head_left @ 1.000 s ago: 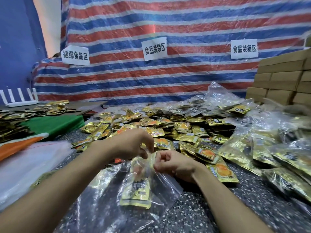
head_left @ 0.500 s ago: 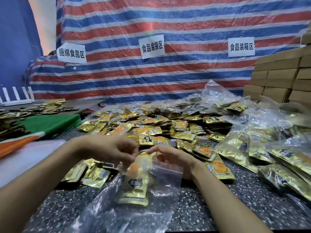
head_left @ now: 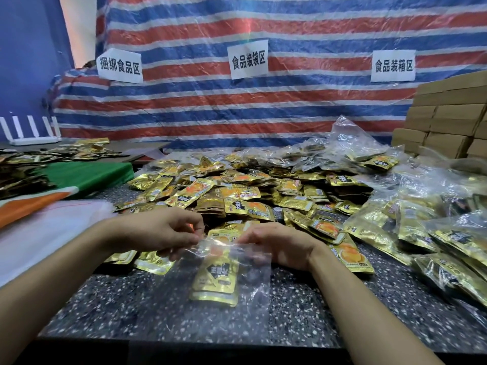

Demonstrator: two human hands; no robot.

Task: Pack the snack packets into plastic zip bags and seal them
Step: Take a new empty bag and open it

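A clear plastic zip bag (head_left: 253, 280) lies on the speckled dark table (head_left: 147, 306) in front of me, with gold snack packets (head_left: 216, 280) inside it. My left hand (head_left: 158, 233) pinches the bag's top edge at its left end. My right hand (head_left: 279, 243) pinches the same top edge at its right end. A big heap of loose gold snack packets (head_left: 242, 193) lies just behind both hands.
Filled clear bags of packets (head_left: 427, 233) pile up on the right. Cardboard boxes (head_left: 448, 119) are stacked at the far right. A stack of flat plastic bags (head_left: 44, 233) and a green and orange cloth (head_left: 87, 175) lie left. A striped tarp with paper signs (head_left: 249, 59) hangs behind.
The bag with packets has come down from being held up to lying flat on the table. Both hands have moved apart along its top edge.
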